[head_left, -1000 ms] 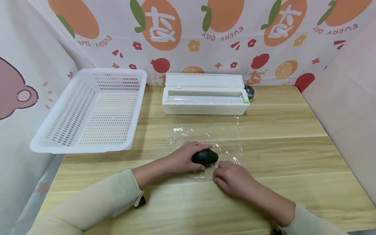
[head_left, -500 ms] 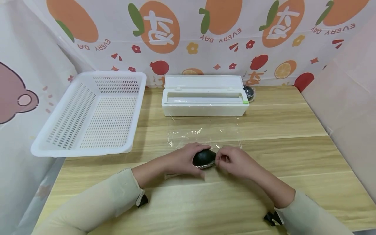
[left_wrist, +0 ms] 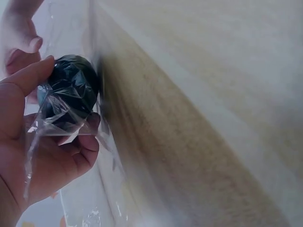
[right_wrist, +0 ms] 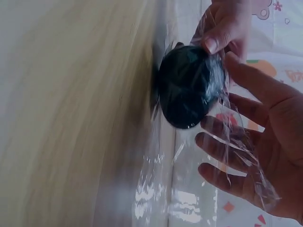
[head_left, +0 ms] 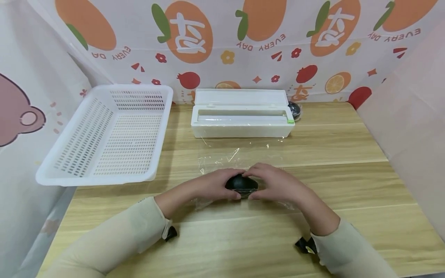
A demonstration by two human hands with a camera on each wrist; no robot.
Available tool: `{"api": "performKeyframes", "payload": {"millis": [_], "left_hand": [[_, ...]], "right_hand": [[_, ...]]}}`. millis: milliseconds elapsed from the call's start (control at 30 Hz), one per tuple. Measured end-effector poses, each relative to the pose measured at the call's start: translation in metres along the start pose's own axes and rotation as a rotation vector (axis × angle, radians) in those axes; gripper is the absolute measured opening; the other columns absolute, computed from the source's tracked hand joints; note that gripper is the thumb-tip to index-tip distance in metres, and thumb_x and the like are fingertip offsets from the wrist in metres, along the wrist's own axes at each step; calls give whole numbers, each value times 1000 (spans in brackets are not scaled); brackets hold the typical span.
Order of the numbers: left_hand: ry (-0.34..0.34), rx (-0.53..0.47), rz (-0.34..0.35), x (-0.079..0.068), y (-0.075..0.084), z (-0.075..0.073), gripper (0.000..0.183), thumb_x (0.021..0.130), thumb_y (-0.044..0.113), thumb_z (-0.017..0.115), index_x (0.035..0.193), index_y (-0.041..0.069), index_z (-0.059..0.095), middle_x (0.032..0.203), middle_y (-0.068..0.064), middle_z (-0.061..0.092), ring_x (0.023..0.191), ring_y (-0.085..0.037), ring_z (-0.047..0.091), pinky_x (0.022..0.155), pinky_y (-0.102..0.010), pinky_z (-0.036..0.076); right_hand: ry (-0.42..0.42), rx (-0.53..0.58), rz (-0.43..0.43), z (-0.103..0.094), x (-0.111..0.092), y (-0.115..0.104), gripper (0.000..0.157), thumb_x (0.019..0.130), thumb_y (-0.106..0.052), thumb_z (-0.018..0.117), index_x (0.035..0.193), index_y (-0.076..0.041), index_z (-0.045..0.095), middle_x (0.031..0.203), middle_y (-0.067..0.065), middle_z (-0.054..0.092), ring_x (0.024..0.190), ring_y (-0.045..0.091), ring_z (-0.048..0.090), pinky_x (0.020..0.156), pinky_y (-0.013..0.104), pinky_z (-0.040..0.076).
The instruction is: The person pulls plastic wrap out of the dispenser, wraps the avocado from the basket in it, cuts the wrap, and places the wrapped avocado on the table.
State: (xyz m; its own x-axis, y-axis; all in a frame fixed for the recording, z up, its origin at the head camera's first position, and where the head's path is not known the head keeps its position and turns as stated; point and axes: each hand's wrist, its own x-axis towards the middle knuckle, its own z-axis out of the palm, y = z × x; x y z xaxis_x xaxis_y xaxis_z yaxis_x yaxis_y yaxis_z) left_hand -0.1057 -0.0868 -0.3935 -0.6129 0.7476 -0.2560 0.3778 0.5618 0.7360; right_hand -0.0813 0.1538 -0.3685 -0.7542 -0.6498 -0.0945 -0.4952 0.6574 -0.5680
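A dark green, smooth avocado (head_left: 241, 183) lies on a sheet of cling film (head_left: 222, 156) on the table. Film covers its near side, wrinkled and shiny in both wrist views. My left hand (head_left: 217, 185) grips the avocado's left end, thumb on the near side and fingers over the far side. On the right end, my right hand (head_left: 276, 183) curves its thumb and fingers round the avocado. A loose film corner (right_wrist: 265, 189) hangs by the right palm in the right wrist view. The sheet runs back to the white cling film box (head_left: 243, 130), its lid raised.
A white perforated basket (head_left: 158, 139) stands at the left. Behind the box's right end sits a dark round thing wrapped in film (head_left: 294, 110). A fruit-printed cloth (head_left: 227, 34) hangs behind the wooden table (head_left: 347, 185).
My right hand has lifted the near film edge up against the avocado, then moved onto its right end. The left hand has kept hold of the avocado.
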Motion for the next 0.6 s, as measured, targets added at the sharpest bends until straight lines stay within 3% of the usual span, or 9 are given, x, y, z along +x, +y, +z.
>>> {"api": "performKeyframes", "payload": {"millis": [133, 367, 600], "left_hand": [[11, -14, -10, -1, 0, -2, 74, 86, 34, 76, 149, 18, 40, 136, 1, 56, 113, -13, 55, 99, -33, 45], [55, 25, 27, -4, 4, -10, 85, 78, 33, 84, 148, 8, 42, 140, -5, 54, 122, -19, 54, 104, -37, 44], [151, 129, -2, -12, 17, -21, 68, 82, 34, 81, 140, 13, 53, 140, -2, 57, 125, -23, 55, 105, -40, 45]], "right_hand": [[12, -23, -6, 5, 8, -2, 47, 84, -29, 79, 127, -16, 65, 125, -1, 64, 117, 17, 59, 99, 39, 49], [25, 40, 19, 4, 15, 1, 36, 89, -24, 74, 124, -17, 68, 122, -1, 67, 113, 18, 62, 96, 40, 51], [1, 125, 56, 3, 19, 7, 35, 90, -23, 71, 124, -17, 67, 118, -2, 68, 102, 13, 65, 88, 38, 55]]}}
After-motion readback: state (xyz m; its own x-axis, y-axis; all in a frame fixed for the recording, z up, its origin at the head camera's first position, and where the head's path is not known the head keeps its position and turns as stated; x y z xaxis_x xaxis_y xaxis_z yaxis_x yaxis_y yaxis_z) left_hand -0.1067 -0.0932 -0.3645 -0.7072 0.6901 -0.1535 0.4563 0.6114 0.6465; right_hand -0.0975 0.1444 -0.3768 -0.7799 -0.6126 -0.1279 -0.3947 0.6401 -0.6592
